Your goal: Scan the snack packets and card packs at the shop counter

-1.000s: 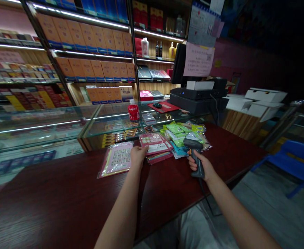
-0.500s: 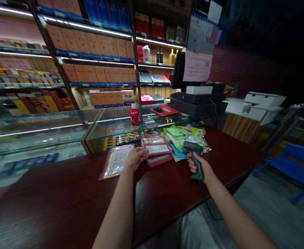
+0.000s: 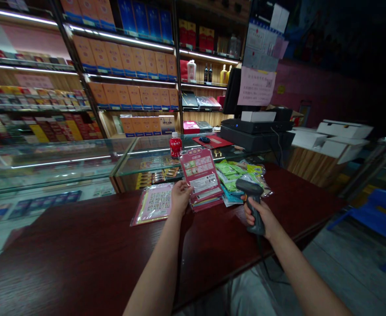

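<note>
My left hand pinches the left edge of a flat pink plastic-wrapped packet, which is tilted up with its printed, labelled face toward me. Under it lies a stack of similar packets. Another plastic-wrapped packet, pale pink with small printed figures, lies flat to the left of that hand. In my right hand is a dark barcode scanner, fingers wrapped round its handle and its head pointing left. Just beyond the scanner sit several green packets, with blue ones partly beneath.
The dark red wooden counter meets a glass display case, where a red bottle stands. Behind are a monitor, a black cash drawer and white boxes. A blue chair is at the right; the scanner's cable hangs over the counter edge.
The pink packet under my left hand has been lifted from the stack and tilted upright. The scanner stays in my right hand, and the whole view has shifted slightly.
</note>
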